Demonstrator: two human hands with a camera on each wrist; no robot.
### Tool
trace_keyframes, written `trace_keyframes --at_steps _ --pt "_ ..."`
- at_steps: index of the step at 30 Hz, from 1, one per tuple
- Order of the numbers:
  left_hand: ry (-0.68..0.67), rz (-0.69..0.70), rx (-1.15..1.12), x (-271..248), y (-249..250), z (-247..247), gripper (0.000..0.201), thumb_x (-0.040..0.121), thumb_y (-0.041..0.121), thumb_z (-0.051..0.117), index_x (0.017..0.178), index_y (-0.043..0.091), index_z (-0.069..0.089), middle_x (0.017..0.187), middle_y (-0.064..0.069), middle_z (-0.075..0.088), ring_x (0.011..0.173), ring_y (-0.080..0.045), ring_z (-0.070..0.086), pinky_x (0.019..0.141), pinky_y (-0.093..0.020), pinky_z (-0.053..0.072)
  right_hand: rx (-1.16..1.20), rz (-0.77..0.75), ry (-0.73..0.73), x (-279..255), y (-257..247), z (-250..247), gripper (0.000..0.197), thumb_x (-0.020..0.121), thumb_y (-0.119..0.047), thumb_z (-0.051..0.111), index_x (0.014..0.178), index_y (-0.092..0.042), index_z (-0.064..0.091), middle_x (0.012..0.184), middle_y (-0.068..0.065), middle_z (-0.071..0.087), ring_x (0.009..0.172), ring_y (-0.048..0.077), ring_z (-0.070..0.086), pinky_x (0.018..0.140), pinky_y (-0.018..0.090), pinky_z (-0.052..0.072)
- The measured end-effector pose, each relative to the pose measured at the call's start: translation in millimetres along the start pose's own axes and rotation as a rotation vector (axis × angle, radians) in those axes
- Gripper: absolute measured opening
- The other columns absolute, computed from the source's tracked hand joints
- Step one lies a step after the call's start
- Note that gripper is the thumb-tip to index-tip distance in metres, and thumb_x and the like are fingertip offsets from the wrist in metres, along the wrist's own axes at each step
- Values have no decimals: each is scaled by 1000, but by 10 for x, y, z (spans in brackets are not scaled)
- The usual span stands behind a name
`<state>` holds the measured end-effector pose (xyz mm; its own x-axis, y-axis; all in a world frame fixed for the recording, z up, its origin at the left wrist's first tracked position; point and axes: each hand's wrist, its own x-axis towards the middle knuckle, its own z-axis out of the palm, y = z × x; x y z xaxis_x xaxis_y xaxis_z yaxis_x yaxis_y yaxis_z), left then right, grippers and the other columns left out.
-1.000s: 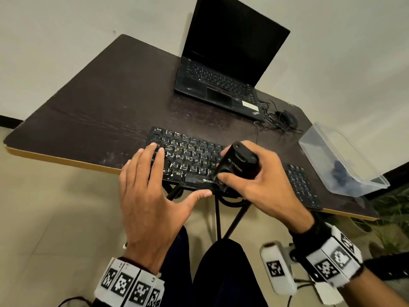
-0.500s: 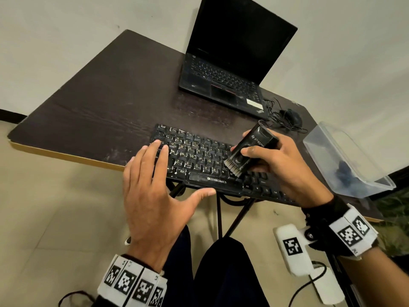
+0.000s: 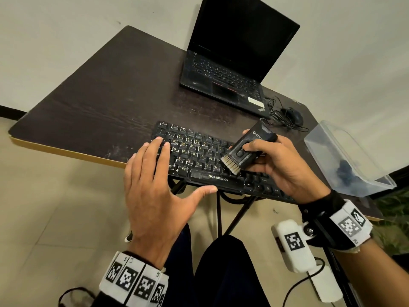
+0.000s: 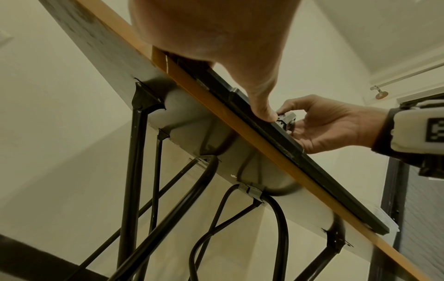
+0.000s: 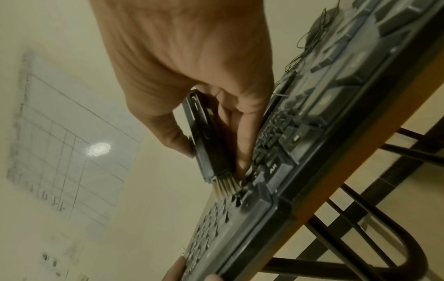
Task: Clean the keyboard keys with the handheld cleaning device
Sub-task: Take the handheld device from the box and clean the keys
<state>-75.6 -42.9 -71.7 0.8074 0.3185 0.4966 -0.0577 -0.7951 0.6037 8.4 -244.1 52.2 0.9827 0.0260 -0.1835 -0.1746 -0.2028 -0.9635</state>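
A black keyboard (image 3: 199, 156) lies along the near edge of the dark table (image 3: 115, 94). My right hand (image 3: 281, 162) grips a black handheld cleaning brush (image 3: 247, 147), its pale bristles (image 3: 230, 163) down on the keys near the middle of the bottom rows. The right wrist view shows the brush (image 5: 204, 148) and its bristles (image 5: 227, 187) meeting the keyboard (image 5: 276, 190). My left hand (image 3: 155, 185) lies flat, fingers straight on the keyboard's left end, thumb spread toward the front edge. From below, the left thumb (image 4: 261, 106) rests on the keyboard's front rim (image 4: 276, 133).
An open black laptop (image 3: 232, 63) stands at the back of the table. A mouse with a tangled cable (image 3: 290, 117) lies right of it. A clear plastic box (image 3: 345, 158) sits at the right edge. Black table legs (image 4: 134, 171) run beneath.
My right hand turned the brush from upright over the spacebar area to bristles-down on the keys, shifting rightward and back. The left hand stayed flat on the keyboard's left end.
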Motion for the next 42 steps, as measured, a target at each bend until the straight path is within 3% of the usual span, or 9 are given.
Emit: trace_keyframes --at_steps 3,7,10,15,19,25,33,37,42 --pt "-1 -4 1 -3 5 -7 118 71 93 58 146 2 56 155 -13 53 149 -32 44 128 -47 27 31 35 -15 20 18 -18 30 92 4 70 122 -2 68 116 25 77 94 34 78 91 51 65" --pt "-1 -6 -3 -1 4 -3 118 71 93 59 146 2 56 156 -12 52 149 -32 44 129 -47 26 39 29 -2 10 19 -14 45 87 13 71 130 0 68 122 30 75 109 42 78 83 47 68" --pt "-1 -2 6 -3 -1 -2 118 71 93 59 146 2 57 156 -13 52 149 -33 44 129 -46 25 -18 -17 -10 -43 -11 -12 44 83 17 71 121 -7 71 118 30 76 108 44 76 80 45 69" --pt "1 -5 5 0 9 -3 118 70 93 59 146 2 56 156 -13 52 149 -33 44 129 -45 25 -238 -237 -149 -234 30 40 44 79 20 77 113 -7 69 105 21 81 100 38 80 85 51 68" --pt "4 -3 21 -1 1 -6 119 71 93 62 146 1 56 156 -13 52 148 -33 45 127 -47 28 -441 -435 -118 -192 24 60 43 75 6 86 109 -17 72 103 11 80 102 34 79 95 60 62" --pt "20 -13 9 2 5 -3 120 69 92 64 145 1 57 156 -13 53 148 -33 45 128 -45 26 -481 -523 -210 -362 85 191 45 78 19 80 110 -11 71 106 6 80 104 26 79 97 50 63" --pt "13 -23 5 1 -8 16 115 70 85 69 148 2 54 159 -12 50 150 -32 44 127 -47 28 -548 -649 -223 -471 133 341 40 79 11 82 109 -13 72 104 0 77 95 25 77 86 50 62" --pt "23 -25 -27 1 1 8 123 68 90 67 150 0 51 161 -14 47 149 -32 45 127 -46 29 -527 -618 -162 -374 89 301 43 77 13 79 109 -15 71 103 1 77 99 24 77 90 53 62" --pt "46 -82 -61 -8 20 -12 120 69 68 75 157 -5 36 168 -17 35 154 -30 36 126 -46 30 -475 -666 -255 -539 157 755 38 80 12 76 110 -11 71 102 -3 76 98 19 75 86 43 63"
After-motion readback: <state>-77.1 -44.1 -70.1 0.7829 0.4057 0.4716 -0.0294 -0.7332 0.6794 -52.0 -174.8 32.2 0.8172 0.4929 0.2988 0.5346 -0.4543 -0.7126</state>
